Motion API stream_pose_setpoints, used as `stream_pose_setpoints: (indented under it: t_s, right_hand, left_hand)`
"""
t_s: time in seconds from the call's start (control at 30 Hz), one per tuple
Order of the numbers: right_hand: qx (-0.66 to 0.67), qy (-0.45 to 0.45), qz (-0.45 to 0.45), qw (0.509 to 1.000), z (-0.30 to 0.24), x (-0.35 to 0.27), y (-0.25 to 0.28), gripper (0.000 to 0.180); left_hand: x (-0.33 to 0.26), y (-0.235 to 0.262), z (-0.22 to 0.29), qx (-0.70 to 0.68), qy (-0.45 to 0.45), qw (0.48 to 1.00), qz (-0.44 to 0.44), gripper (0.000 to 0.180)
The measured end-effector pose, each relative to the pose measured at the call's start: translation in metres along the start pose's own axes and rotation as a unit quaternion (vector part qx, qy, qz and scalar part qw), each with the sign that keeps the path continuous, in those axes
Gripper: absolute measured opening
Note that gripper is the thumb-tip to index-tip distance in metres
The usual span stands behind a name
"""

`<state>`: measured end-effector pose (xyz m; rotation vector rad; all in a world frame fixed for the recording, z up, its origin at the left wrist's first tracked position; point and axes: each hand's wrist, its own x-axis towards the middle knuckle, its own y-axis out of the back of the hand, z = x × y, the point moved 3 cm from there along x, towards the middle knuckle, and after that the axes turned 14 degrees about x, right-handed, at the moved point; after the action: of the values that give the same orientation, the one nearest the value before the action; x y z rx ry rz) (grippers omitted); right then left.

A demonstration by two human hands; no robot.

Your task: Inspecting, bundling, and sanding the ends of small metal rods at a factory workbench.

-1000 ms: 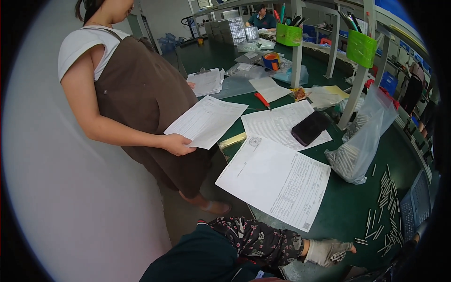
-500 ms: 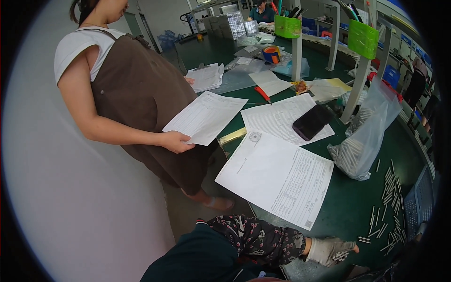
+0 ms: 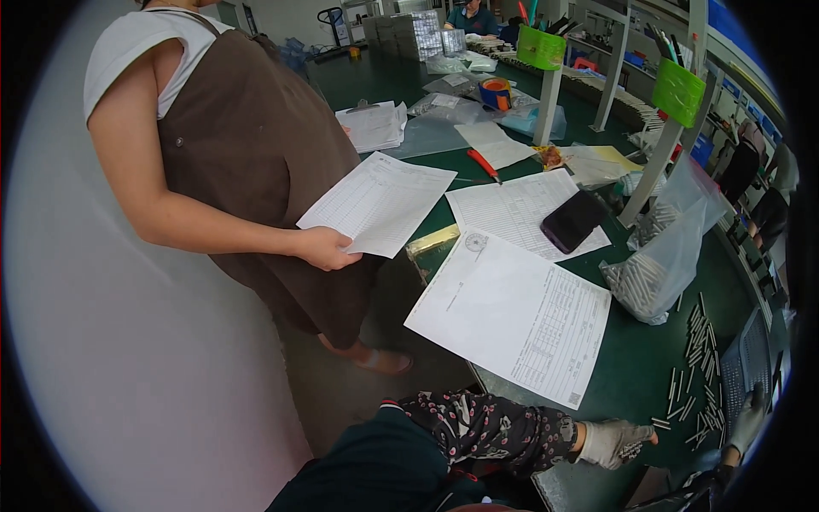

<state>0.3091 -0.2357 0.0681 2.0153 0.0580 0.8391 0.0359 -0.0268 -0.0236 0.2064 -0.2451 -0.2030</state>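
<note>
My left hand [image 3: 614,444], in a pale glove with a dark patterned sleeve, rests flat on the green table's near edge [image 3: 631,358] and holds nothing. It lies just below a large printed sheet [image 3: 512,316]. My right hand [image 3: 751,418], also gloved, shows only partly at the right rim beside a grey ridged tray [image 3: 740,375]; its grip is hidden. Several small metal rods [image 3: 695,375] lie scattered between my hands.
A co-worker in a brown apron [image 3: 247,145] stands at the left holding a printed sheet [image 3: 380,205]. On the table lie more sheets [image 3: 512,209], a dark phone [image 3: 573,222], a clear bag of rods [image 3: 661,264], a red cutter [image 3: 484,165] and white posts with green bins [image 3: 678,90].
The view has shifted slightly. The co-worker still holds the sheet, and my hands stay where they were.
</note>
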Motion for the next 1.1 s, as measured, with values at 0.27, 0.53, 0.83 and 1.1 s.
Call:
stream_pose_setpoints:
  t_s: [0.27, 0.53, 0.83, 1.1]
  right_hand:
    - [0.135, 0.006, -0.204, 0.970, -0.192, -0.163, 0.043, 0.029]
    - [0.096, 0.116, -0.130, 0.980, -0.236, -0.178, 0.023, 0.058]
    - [0.085, 0.120, -0.126, 0.981, -0.227, -0.180, -0.005, 0.060]
    - [-0.008, 0.110, -0.175, 0.978, -0.222, -0.182, -0.002, 0.066]
  left_hand:
    - [0.027, -0.022, 0.006, 0.068, -0.065, 0.994, -0.052, 0.042]
    - [0.042, -0.057, -0.016, 0.058, -0.075, 0.995, -0.016, 0.042]
    - [0.035, -0.051, -0.027, 0.125, -0.027, 0.988, -0.085, 0.034]
    - [0.033, -0.046, -0.017, 0.114, 0.015, 0.988, -0.101, 0.028]
